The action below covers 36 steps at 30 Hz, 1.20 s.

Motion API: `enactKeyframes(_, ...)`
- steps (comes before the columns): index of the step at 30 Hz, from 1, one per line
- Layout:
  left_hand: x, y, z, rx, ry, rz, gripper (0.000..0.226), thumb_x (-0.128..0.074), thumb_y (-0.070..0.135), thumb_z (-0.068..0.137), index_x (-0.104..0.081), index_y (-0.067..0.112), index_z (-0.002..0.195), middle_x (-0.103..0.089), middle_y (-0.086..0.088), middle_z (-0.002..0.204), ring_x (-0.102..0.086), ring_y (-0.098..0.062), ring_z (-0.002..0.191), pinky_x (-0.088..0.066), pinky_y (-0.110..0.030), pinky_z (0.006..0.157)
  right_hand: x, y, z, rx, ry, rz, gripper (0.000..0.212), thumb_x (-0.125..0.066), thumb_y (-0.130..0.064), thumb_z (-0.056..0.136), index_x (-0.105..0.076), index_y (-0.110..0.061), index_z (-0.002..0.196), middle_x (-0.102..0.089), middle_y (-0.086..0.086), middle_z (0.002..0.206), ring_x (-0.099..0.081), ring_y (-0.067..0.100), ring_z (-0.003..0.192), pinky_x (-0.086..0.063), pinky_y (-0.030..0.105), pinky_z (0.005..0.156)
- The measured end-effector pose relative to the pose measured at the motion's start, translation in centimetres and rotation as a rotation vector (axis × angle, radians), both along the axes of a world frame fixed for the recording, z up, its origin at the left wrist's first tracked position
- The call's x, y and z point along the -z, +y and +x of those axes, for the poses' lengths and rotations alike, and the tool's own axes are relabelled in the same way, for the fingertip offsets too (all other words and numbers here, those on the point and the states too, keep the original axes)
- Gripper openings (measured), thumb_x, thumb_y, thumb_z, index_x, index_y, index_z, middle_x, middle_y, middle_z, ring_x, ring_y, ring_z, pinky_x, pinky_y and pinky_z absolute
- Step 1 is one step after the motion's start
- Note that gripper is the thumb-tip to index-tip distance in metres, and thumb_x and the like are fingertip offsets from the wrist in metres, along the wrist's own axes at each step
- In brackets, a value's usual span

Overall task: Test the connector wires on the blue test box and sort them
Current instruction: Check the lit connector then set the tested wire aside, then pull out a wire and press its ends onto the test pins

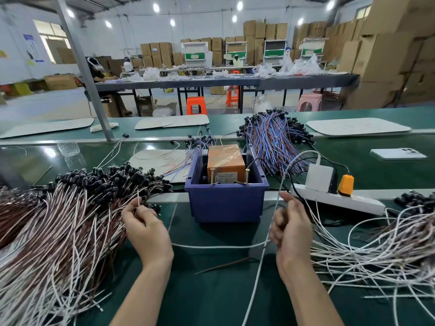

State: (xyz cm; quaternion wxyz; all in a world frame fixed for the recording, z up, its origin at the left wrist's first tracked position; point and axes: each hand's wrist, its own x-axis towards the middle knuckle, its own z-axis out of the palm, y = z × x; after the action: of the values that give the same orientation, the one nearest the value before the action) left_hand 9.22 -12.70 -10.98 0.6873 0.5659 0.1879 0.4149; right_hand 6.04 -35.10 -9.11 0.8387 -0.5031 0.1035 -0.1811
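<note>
As my left hand (147, 229) pinches a light, floppy-looking wire (138, 200) near its end, my right hand (292, 229) clutches another wire (223, 247).

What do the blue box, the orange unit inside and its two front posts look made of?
Blue box: likely matte moulded plastic, thick rim. Orange unit: case unclear, wrapped in glossy clear tape that wrinkles. Posts: metal screws, judging by threads and brassy shine.

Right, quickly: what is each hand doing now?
Left hand: pinches a wire from the left pile.
Right hand: fingers curled; grip on anything cannot be told.
</note>
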Motion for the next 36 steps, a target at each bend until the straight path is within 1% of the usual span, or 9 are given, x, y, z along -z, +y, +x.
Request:
enactKeyframes(5,0.0,0.0,0.0,0.010,0.001,0.012,0.019,-0.035,0.015,0.107,-0.050,0.023,0.116,-0.049,-0.003,0.081,-0.042,-0.018,0.066,-0.037,-0.042,0.072,-0.1,1.4,-0.6,-0.120,-0.021,-0.435,0.029,-0.042,-0.019,0.109,-0.056,-0.043,0.119,-0.047,-0.013,0.059,-0.039,0.002,0.052,-0.036,0.014,0.052)
enactKeyframes(8,-0.1,-0.1,0.0,0.011,0.006,0.010,0.020,-0.035,0.014,0.107,-0.050,0.022,0.117,-0.050,-0.002,0.080,-0.042,-0.017,0.065,-0.037,-0.042,0.071,-0.3,1.3,-1.2,-0.038,-0.080,-0.645,0.013,-0.053,-0.037,0.104,-0.060,-0.040,0.094,-0.044,-0.014,0.051,-0.035,0.002,0.048,-0.033,0.016,0.048)
enactKeyframes(11,-0.1,-0.3,-0.2,0.022,0.009,0.028,0.020,-0.035,0.014,0.107,-0.050,0.025,0.116,-0.050,-0.001,0.078,-0.040,-0.017,0.062,-0.036,-0.040,0.066,0.0,1.8,-1.6,-0.092,-0.163,-0.926,0.043,-0.047,-0.055,0.100,-0.053,-0.022,0.073,-0.050,-0.008,0.052,-0.039,0.006,0.047,-0.034,0.026,0.049)
enactKeyframes(15,-0.2,-0.3,-0.3,0.022,0.015,0.041,0.019,-0.036,0.014,0.107,-0.050,0.024,0.116,-0.049,-0.001,0.076,-0.041,-0.018,0.061,-0.037,-0.040,0.065,0.4,3.7,-2.3,-0.416,-0.138,-1.364,0.052,-0.037,-0.075,0.093,-0.059,-0.030,0.079,-0.058,-0.023,0.060,-0.053,0.005,0.054,-0.030,0.019,0.051)
enactKeyframes(18,-0.3,-0.4,-0.3,0.016,0.017,0.042,0.019,-0.036,0.013,0.106,-0.050,0.023,0.115,-0.049,-0.001,0.076,-0.042,-0.017,0.062,-0.038,-0.039,0.064,0.2,4.2,-2.2,-0.624,-0.045,-1.430,0.051,-0.050,-0.089,0.069,-0.067,-0.042,0.080,-0.063,-0.021,0.067,-0.055,0.003,0.063,-0.036,0.020,0.054)
enactKeyframes(22,-0.3,-0.4,-0.3,-0.002,0.024,0.052,0.018,-0.036,0.013,0.106,-0.050,0.022,0.114,-0.050,0.002,0.075,-0.043,-0.013,0.060,-0.039,-0.034,0.062,-0.2,4.0,-2.3,-0.820,0.014,-1.455,0.053,-0.062,-0.085,0.053,-0.069,-0.053,0.094,-0.059,-0.027,0.084,-0.055,0.000,0.076,-0.040,0.022,0.064)
enactKeyframes(26,-0.2,-0.3,-0.1,-0.002,0.035,0.058,0.018,-0.036,0.015,0.107,-0.050,0.022,0.115,-0.051,0.004,0.075,-0.044,-0.004,0.056,-0.040,-0.026,0.060,-0.3,3.3,-2.9,-0.848,-0.005,-1.592,0.045,-0.073,-0.066,0.073,-0.062,-0.050,0.113,-0.052,-0.021,0.082,-0.049,-0.007,0.075,-0.031,0.017,0.062)
enactKeyframes(31,0.0,-0.3,-0.2,0.016,0.028,0.049,0.017,-0.037,0.016,0.107,-0.050,0.021,0.116,-0.050,0.004,0.075,-0.044,-0.001,0.056,-0.041,-0.019,0.059,0.2,3.4,-3.6,-0.802,-0.022,-1.585,0.016,-0.066,-0.050,0.089,-0.066,-0.039,0.101,-0.048,-0.022,0.088,-0.047,-0.004,0.079,-0.031,0.014,0.065)
enactKeyframes(36,-0.1,-0.3,-0.3,0.016,0.028,0.032,0.017,-0.036,0.015,0.107,-0.050,0.020,0.116,-0.050,0.004,0.075,-0.045,0.002,0.055,-0.041,-0.016,0.059,1.1,3.5,-4.1,-0.735,-0.054,-1.628,0.016,-0.058,-0.051,0.095,-0.057,-0.039,0.106,-0.038,-0.022,0.100,-0.046,-0.001,0.078,-0.030,0.018,0.066)
